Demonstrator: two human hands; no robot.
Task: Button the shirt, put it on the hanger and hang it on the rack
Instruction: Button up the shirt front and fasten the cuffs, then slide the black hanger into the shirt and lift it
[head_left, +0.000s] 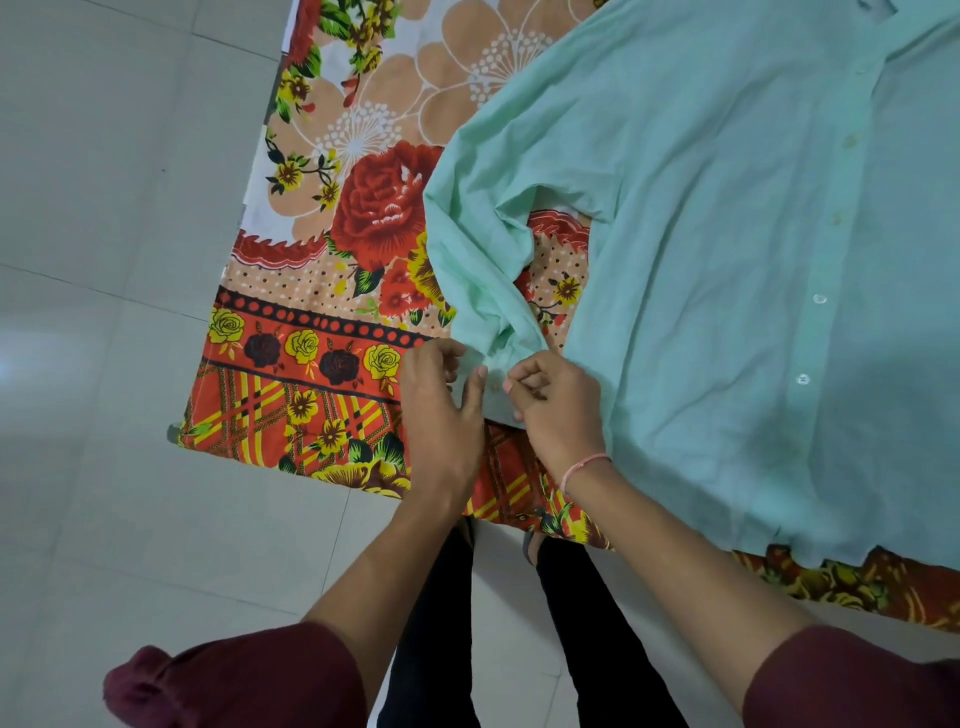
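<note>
I note the green shirt lying flat, front up, on the flowered sheet. Two white buttons show along its front strip. Its sleeve bends down toward the near edge, ending at the cuff.

Both forearms reach forward and converge on that cuff. The left hand is back-up, fingers curled round the cuff's left edge, thumb lying along the fabric. The right hand is bent at the wrist, fingertips bunched and pinching the cuff's right edge. A pink thread band circles the right wrist. Grey floor tiles lie to the left.
</note>
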